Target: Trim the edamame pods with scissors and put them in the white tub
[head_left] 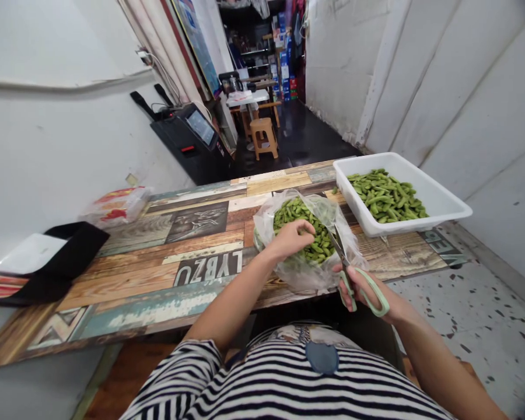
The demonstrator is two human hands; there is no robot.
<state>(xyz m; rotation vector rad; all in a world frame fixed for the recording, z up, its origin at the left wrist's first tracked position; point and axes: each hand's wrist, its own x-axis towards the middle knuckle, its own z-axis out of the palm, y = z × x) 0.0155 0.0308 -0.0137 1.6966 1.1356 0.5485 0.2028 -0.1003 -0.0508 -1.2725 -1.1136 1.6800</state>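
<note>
A clear plastic bag [266, 224] lies open near the table's front edge, full of green edamame pods [295, 210]. Over the pods is my left hand [292, 238], its fingers curled and pinched together; whatever is between the fingertips is hidden. My right hand [354, 280] grips a pair of scissors [378, 298] with pale green handles at the bag's right side. The dark blades point up and away from me, over the bag's edge. They look nearly closed.
A white plastic tub [441, 207] with more edamame pods [389, 198] stands at the table's right end. On the wood-patterned table [214, 239], a red-and-white plastic package [118, 204] and a black holder [79, 248] sit left. Beyond are a black touchscreen machine [192, 137] and a stool [263, 139].
</note>
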